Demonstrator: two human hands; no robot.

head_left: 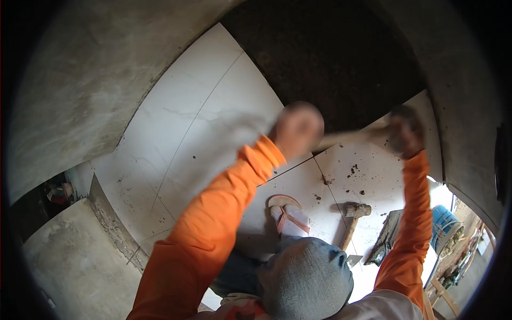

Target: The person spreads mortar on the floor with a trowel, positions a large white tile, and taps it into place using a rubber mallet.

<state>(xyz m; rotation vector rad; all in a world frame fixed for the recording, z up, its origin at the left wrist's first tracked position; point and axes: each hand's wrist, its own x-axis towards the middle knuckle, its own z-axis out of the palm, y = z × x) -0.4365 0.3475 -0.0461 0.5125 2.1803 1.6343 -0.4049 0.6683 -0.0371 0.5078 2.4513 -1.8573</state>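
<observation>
Both my arms, in orange sleeves, are raised over a floor of large white tiles (213, 112). My left hand (297, 129) is a closed fist, smeared by motion. My right hand (405, 132) looks dark and dirty and is also closed. A pale straight bar (352, 136) runs between the two hands, with each hand gripping one end. The bar hangs over the edge where the white tiles meet a dark bed of mortar (330, 58).
A hammer (353, 213) with a wooden handle lies on the tiles below my hands, with a dark, mortar-caked tool (386, 237) beside it. My sandalled foot (285, 210) and grey-clad knee (306, 272) are near. A blue bucket (442, 221) stands right. Bare concrete walls (69, 90) surround.
</observation>
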